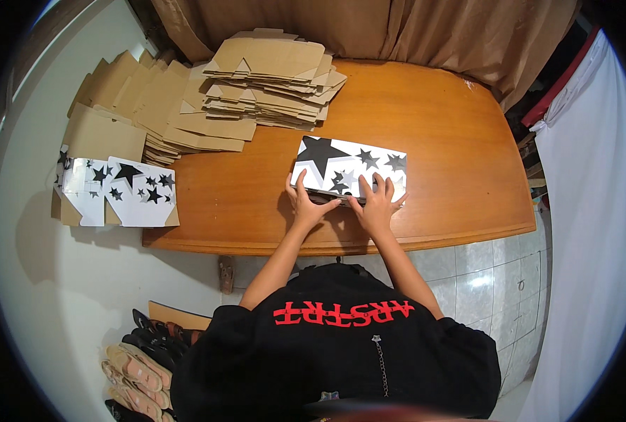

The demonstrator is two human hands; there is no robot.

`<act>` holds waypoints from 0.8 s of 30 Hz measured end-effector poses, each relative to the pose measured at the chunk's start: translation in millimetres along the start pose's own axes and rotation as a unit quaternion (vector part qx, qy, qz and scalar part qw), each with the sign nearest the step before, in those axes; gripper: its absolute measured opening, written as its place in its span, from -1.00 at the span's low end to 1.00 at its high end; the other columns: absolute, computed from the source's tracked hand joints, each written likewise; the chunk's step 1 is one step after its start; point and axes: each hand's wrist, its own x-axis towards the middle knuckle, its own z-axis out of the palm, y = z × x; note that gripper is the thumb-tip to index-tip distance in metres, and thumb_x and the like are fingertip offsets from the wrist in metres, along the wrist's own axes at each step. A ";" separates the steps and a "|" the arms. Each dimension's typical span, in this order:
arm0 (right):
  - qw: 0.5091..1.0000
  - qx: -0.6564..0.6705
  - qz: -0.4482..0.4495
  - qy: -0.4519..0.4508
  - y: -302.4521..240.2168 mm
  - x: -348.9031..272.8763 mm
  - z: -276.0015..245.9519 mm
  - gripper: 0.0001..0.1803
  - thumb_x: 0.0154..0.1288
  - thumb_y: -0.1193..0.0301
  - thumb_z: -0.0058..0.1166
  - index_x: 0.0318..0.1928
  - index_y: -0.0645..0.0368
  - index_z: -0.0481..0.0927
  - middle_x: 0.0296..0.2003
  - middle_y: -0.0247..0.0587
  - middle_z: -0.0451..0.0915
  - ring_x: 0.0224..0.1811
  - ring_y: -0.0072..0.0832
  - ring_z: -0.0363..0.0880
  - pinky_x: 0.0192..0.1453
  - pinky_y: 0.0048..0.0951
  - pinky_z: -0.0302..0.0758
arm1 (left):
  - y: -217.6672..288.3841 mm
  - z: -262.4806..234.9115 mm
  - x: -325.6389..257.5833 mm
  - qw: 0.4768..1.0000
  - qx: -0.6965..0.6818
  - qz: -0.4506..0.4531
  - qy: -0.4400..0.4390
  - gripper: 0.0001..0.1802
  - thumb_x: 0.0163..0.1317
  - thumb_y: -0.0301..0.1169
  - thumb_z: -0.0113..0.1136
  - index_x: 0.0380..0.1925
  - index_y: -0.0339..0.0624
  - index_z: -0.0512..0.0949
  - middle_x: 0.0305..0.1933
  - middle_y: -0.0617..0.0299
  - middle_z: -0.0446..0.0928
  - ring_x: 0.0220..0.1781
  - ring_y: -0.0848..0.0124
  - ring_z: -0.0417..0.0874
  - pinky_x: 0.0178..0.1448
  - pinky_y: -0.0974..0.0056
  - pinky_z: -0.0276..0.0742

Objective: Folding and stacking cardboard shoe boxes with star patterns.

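A white cardboard box (351, 165) printed with black and grey stars sits on the wooden table (439, 141) in front of me, its lid lying over the top. My left hand (309, 200) grips its near left corner, fingers on the lid and thumb at the front edge. At the near right side, my right hand (378, 205) does the same, with fingertips spread on the top and the thumb by the front. Between the two thumbs a dark narrow gap runs along the front edge. The box's underside is hidden.
Flat brown cardboard blanks (263, 77) lie piled at the back left, with more brown cardboard sheets (151, 98) leaning beside them. A flat star-printed blank (140, 193) overhangs the table's left end. Several sandals (140, 369) are on the floor at the lower left. Brown curtains (355, 28) hang behind.
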 end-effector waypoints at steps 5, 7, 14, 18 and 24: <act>1.000 0.011 -0.017 0.010 -0.5 -0.8 12.4 -0.48 0.09 0.05 0.12 0.09 -0.17 0.46 0.17 -0.18 0.28 0.29 -0.07 0.08 0.17 0.52 -0.31 | 4.9 5.3 -0.3 0.999 0.025 -0.046 0.011 0.20 -0.39 -0.06 0.56 0.27 0.01 0.02 0.30 -0.12 -0.19 0.30 -0.10 0.03 0.31 -0.06 0.08; 0.999 0.003 -0.040 0.037 0.0 -1.9 20.1 -0.50 0.09 0.09 0.14 0.08 -0.17 0.47 0.17 -0.17 0.28 0.28 -0.08 0.10 0.18 0.50 -0.28 | 5.6 8.3 -0.7 0.998 0.036 -0.057 0.020 0.20 -0.39 -0.06 0.56 0.27 0.03 0.02 0.30 -0.13 -0.19 0.30 -0.11 0.03 0.30 -0.07 0.08; 0.992 -0.021 -0.071 0.097 4.0 -3.8 36.7 -0.54 0.12 0.10 0.12 0.06 -0.13 0.49 0.06 -0.26 0.41 0.23 -0.12 0.21 0.22 0.39 -0.17 | 9.6 9.5 -1.0 0.993 0.056 -0.098 0.027 0.19 -0.41 -0.02 0.54 0.27 0.16 0.01 0.32 -0.05 -0.16 0.30 -0.05 0.07 0.26 -0.05 0.12; 0.985 -0.040 -0.097 0.140 9.0 -2.6 45.3 -0.58 0.14 0.05 0.07 -0.01 -0.11 0.53 -0.03 -0.35 0.47 0.17 -0.14 0.28 0.20 0.31 -0.07 | 5.8 11.5 -1.4 0.994 0.060 -0.084 0.040 0.21 -0.44 0.04 0.53 0.26 0.16 0.03 0.32 -0.05 -0.16 0.29 -0.06 0.09 0.25 -0.07 0.12; 0.987 -0.041 -0.075 0.134 3.9 -2.0 42.1 -0.60 0.15 0.02 0.04 -0.05 -0.13 0.55 -0.04 -0.36 0.48 0.15 -0.20 0.29 0.20 0.28 -0.08 | 2.7 20.7 -1.4 0.991 0.079 -0.073 0.075 0.23 -0.47 0.07 0.54 0.26 0.15 0.04 0.33 -0.06 -0.17 0.28 -0.09 0.08 0.23 -0.10 0.12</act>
